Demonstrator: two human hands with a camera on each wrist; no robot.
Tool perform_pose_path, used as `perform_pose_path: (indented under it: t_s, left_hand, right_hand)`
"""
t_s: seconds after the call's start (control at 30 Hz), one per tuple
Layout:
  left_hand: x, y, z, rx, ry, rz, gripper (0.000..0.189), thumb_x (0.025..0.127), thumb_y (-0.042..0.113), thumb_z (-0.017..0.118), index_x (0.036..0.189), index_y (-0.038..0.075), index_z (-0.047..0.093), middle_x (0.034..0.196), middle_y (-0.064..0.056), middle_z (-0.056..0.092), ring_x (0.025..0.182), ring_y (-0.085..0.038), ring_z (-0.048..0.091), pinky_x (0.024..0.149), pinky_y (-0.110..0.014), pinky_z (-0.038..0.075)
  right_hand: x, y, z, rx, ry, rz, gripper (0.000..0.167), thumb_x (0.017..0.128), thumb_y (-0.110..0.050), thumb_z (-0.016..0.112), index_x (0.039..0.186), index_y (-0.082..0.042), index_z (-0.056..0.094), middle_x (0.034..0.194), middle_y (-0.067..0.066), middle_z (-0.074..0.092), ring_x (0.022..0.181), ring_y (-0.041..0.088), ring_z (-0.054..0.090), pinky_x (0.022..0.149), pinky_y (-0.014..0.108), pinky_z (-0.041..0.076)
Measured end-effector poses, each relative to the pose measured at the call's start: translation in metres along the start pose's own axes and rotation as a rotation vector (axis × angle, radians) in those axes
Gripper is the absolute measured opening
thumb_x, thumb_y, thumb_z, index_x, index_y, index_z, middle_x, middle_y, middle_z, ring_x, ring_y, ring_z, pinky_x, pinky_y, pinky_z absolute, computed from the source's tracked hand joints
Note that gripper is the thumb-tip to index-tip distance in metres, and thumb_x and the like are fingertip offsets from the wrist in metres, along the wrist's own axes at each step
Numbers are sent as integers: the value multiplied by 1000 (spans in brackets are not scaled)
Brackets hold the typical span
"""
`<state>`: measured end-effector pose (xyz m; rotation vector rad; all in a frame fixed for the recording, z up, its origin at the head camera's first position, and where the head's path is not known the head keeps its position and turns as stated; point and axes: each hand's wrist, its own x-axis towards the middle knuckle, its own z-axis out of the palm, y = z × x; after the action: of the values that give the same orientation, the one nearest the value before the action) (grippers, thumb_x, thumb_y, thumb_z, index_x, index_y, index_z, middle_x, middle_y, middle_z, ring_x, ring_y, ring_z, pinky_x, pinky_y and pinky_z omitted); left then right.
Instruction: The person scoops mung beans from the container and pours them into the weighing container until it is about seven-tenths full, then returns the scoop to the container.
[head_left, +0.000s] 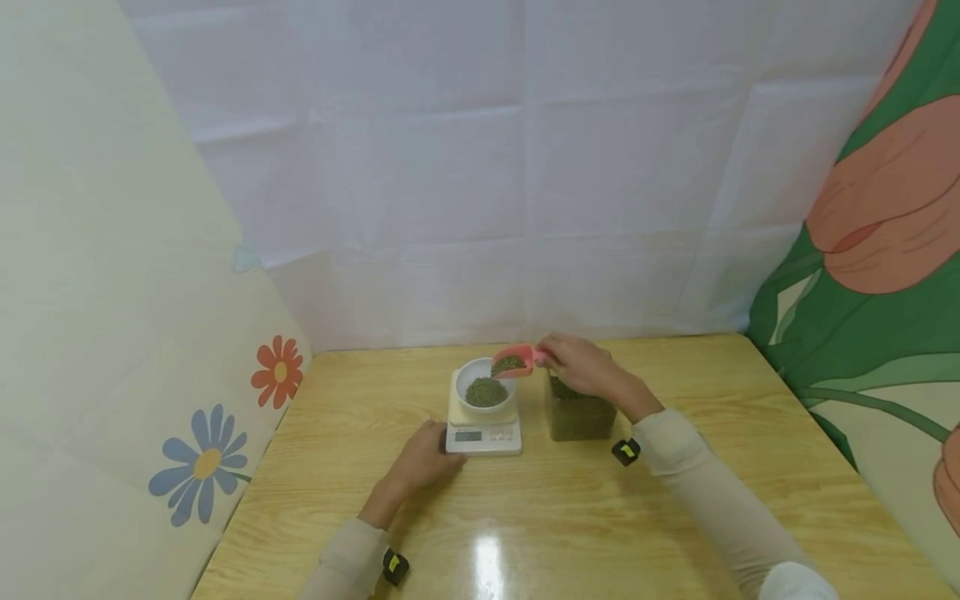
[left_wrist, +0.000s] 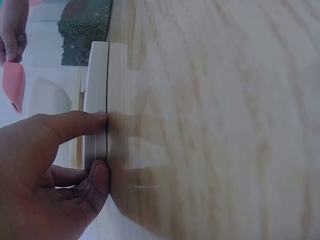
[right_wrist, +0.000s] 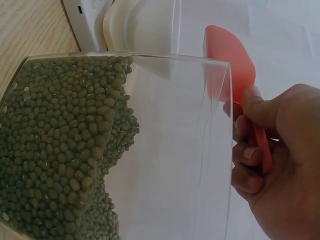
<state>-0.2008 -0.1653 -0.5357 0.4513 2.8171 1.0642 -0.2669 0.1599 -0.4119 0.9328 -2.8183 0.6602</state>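
Observation:
My right hand [head_left: 581, 364] grips the handle of a pink scoop [head_left: 513, 361], which carries green mung beans. The scoop's lip overlaps the right rim of a white bowl [head_left: 463, 377], where more mung beans [head_left: 486, 392] lie heaped. That bowl stands on a white kitchen scale [head_left: 483, 440] with a cream platform. At the scale's front left corner, my left hand [head_left: 426, 458] holds its edge, thumb on the front side and fingers curled beside it, as the left wrist view shows. The scoop handle crosses my right palm in the right wrist view.
Right of the scale stands a clear square container [head_left: 581, 421], partly full of mung beans [right_wrist: 60, 145], below my right forearm. All this rests on a wooden table [head_left: 525, 508]. A white cloth [head_left: 525, 208] hangs behind it, with flower-printed sheets [head_left: 202, 462] at both sides.

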Motion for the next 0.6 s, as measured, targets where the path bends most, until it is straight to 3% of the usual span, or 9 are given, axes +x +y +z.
perform_pose_path:
  t_s: [0.6]
  left_hand:
    - [1, -1, 1, 15, 4, 16, 46, 88, 18, 85, 128, 2, 71, 112, -11, 72, 104, -24, 62, 101, -54, 58]
  right_hand:
    - [2, 3, 6, -39, -2, -23, 25, 106, -21, 65, 119, 0, 71, 109, 11, 74, 102, 29, 72, 92, 48, 61]
